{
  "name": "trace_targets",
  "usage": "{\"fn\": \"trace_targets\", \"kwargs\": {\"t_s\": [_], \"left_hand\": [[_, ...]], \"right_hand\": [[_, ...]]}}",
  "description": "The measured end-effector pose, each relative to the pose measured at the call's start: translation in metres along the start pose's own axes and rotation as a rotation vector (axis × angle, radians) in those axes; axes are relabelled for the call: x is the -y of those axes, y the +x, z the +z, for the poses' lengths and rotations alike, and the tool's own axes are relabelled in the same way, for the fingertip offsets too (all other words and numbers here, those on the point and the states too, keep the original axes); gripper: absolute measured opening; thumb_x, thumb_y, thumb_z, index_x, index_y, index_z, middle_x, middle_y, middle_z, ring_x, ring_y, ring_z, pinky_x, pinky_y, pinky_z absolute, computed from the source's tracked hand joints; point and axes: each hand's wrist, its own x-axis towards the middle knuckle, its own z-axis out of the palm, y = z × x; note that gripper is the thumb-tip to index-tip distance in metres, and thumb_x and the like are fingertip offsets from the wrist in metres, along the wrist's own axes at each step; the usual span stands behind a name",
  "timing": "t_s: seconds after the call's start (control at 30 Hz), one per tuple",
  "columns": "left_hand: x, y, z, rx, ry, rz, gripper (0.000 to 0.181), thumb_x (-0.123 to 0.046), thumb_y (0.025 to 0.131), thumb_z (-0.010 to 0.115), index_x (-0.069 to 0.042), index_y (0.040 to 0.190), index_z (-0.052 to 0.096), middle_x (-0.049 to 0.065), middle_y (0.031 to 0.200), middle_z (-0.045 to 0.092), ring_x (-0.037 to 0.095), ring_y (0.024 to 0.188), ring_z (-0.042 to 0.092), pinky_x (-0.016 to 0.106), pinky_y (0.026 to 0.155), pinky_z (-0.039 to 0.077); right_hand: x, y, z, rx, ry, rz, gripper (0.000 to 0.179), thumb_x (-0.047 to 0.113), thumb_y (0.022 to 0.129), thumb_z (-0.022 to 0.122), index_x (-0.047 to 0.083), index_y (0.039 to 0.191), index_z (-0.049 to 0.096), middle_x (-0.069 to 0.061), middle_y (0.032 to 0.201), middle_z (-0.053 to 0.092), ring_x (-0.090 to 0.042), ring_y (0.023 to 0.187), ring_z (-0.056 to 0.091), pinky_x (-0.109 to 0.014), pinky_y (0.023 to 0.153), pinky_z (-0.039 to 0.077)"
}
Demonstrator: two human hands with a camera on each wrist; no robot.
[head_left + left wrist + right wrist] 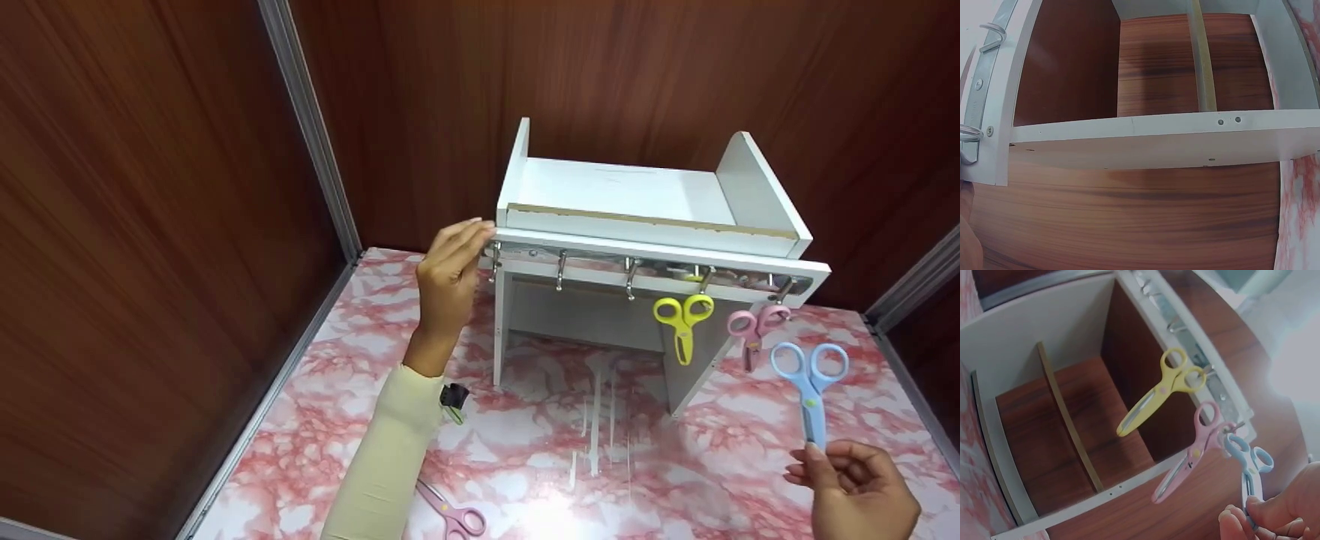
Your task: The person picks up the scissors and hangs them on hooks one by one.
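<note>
My right hand (pixel 862 487) pinches the blue scissors (pixel 810 382) near the blade end, with the handle loops upward, at the right of the head view. Yellow scissors (pixel 683 324) and pink scissors (pixel 754 334) hang by their loops from hooks on the metal rail (pixel 592 264) of a white shelf unit (pixel 645 238). In the right wrist view, the blue scissors (pixel 1248 467) appear close to the pink pair (pixel 1199 444). My left hand (pixel 452 270) rests its extended fingers against the left end of the rail's board; in its wrist view only a sliver shows.
Another pink pair of scissors (pixel 452 514) lies on the marbled red-and-white table (pixel 525 450), partly behind my left forearm. Further left along the rail are hooks (pixel 561 270) without scissors. Brown wood panels (pixel 420 97) stand behind and at the sides.
</note>
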Motion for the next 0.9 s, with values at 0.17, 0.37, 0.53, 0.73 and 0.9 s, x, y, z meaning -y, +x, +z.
{"fn": "trace_targets", "kwargs": {"t_s": [0.17,0.37,0.53,0.73,0.9], "left_hand": [[0.001,0.000,0.000,-0.005,0.002,0.003,0.018,0.000,0.086,0.064,-0.004,0.100,0.074,0.004,0.105,0.070,0.018,0.103,0.061,0.030,0.090,0.052],[0.001,-0.001,0.000,-0.007,-0.003,0.002,0.017,-0.001,0.086,0.065,-0.004,0.100,0.074,0.005,0.105,0.070,0.019,0.103,0.061,0.030,0.090,0.052],[0.001,-0.001,0.001,-0.007,-0.007,0.005,0.016,-0.001,0.086,0.065,-0.004,0.100,0.074,0.006,0.105,0.070,0.020,0.103,0.061,0.031,0.090,0.052],[0.001,-0.001,0.000,0.000,-0.002,0.001,0.017,-0.001,0.087,0.064,-0.004,0.101,0.074,0.005,0.106,0.070,0.018,0.104,0.060,0.031,0.090,0.052],[0.001,-0.001,0.000,0.008,-0.001,-0.008,0.017,-0.002,0.087,0.064,-0.005,0.101,0.074,0.004,0.106,0.070,0.016,0.104,0.060,0.030,0.089,0.053]], "right_hand": [[0.006,-0.005,0.005,0.016,0.017,-0.019,0.012,-0.007,0.081,0.067,-0.003,0.086,0.056,-0.002,0.065,0.065,-0.012,0.049,0.063,-0.020,0.048,0.054],[0.010,-0.010,0.010,0.042,0.020,-0.049,0.012,-0.008,0.081,0.067,-0.005,0.086,0.056,-0.004,0.066,0.067,-0.013,0.049,0.063,-0.021,0.047,0.054],[0.012,-0.014,0.012,0.066,0.019,-0.081,0.012,-0.010,0.081,0.066,-0.007,0.087,0.056,-0.005,0.067,0.067,-0.013,0.050,0.063,-0.022,0.048,0.054],[0.015,-0.016,0.015,0.109,0.112,-0.101,0.015,-0.011,0.079,0.067,-0.012,0.087,0.054,-0.009,0.067,0.067,-0.015,0.051,0.064,-0.024,0.047,0.055],[0.016,-0.018,0.018,0.148,0.143,-0.115,0.016,-0.012,0.079,0.067,-0.014,0.089,0.054,-0.011,0.067,0.066,-0.017,0.050,0.064,-0.025,0.047,0.055]]}}
